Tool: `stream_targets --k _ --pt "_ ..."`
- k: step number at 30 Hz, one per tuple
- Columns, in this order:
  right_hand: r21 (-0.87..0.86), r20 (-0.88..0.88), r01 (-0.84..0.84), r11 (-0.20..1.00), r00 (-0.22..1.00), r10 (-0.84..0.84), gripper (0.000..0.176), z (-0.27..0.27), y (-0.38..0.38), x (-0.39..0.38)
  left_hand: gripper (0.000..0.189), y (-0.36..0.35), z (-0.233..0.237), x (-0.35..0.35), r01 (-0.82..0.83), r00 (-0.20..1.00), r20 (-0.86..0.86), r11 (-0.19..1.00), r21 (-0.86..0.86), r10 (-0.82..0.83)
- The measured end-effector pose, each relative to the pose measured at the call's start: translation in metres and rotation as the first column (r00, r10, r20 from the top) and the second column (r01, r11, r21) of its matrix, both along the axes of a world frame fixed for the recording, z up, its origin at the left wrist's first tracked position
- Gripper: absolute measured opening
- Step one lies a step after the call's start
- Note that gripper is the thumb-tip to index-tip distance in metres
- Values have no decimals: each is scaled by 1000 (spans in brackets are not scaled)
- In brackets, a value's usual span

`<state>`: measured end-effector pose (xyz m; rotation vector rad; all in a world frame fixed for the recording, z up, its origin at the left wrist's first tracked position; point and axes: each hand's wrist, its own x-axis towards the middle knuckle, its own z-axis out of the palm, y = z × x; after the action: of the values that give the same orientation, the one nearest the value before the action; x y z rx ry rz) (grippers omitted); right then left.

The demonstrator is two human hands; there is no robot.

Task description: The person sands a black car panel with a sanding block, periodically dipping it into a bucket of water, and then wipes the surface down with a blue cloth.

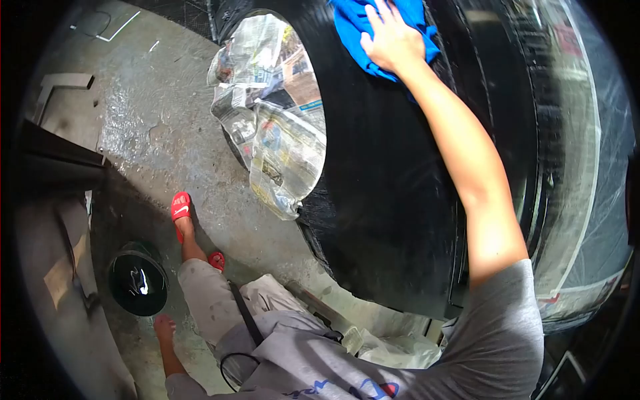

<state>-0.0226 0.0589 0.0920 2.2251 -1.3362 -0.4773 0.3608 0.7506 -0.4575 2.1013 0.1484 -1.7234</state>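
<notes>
My right hand [393,41] lies palm down with its fingers spread on a bunched blue cloth [357,37]. The cloth rests against the glossy black curved car panel [393,193] near the top of the view. At the lower left hangs my left hand [165,325], just below a round dark bucket [138,283] of liquid. Its fingers are loosely bent and apart, and nothing shows in them. Crumpled newspaper [283,143] covers the round wheel opening to the left of the panel.
Clear plastic sheeting [580,133] edged with tape and paper covers the car's right side. Wet concrete floor [157,133] lies at the left, beside a dark panel [63,153]. My feet in red slides [181,205] stand near the bucket. Pale plastic [393,348] lies below the panel.
</notes>
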Motion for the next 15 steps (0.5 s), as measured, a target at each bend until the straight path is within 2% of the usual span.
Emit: stream_targets --k 1,3,4,5,6,7,8,9,10,11,13,14,15 --pt "-125 -95 -149 981 986 138 53 -11 -2 -22 17 -8 13 4 52 996 75 997 -62 -48" --pt "-406 -106 -369 836 928 358 62 -25 22 -70 18 -11 11 22 86 992 103 992 -95 -76" --pt "-375 -9 -314 872 942 335 59 -18 66 -80 22 -13 7 27 96 988 131 987 -133 -78" --pt "-340 90 -247 907 952 293 53 -14 113 -97 22 -13 8 31 101 988 133 984 -146 -82" --pt "-227 20 -8 974 1000 13 45 -6 171 -114 20 -13 9 34 127 983 145 986 -108 -111" --pt "-185 -46 182 966 980 -194 40 -6 224 -142 19 -10 6 36 151 978 154 986 -70 -139" --pt "-17 -65 439 898 896 -439 39 5 285 -163 19 -6 2 35 152 979 152 985 -85 -138" --pt "-207 7 159 965 987 -161 38 6 340 -188 17 6 -8 34 101 992 76 995 -2 -100" --pt "-191 34 232 954 973 -230 40 7 398 -216 15 22 -18 33 58 998 -1 994 88 -58" --pt "-158 4 338 928 940 -341 45 5 458 -250 14 37 -30 28 -68 967 -243 996 63 82" --pt "-80 -107 510 856 850 -516 57 6 557 -300 13 43 -16 17 -234 693 -654 952 195 304" --pt "-69 -184 547 834 815 -550 57 5 586 -317 14 43 -17 3 -99 863 -482 987 127 149" --pt "-40 -263 633 773 740 -619 54 3 600 -329 14 54 -33 -6 93 962 -268 987 132 -55"
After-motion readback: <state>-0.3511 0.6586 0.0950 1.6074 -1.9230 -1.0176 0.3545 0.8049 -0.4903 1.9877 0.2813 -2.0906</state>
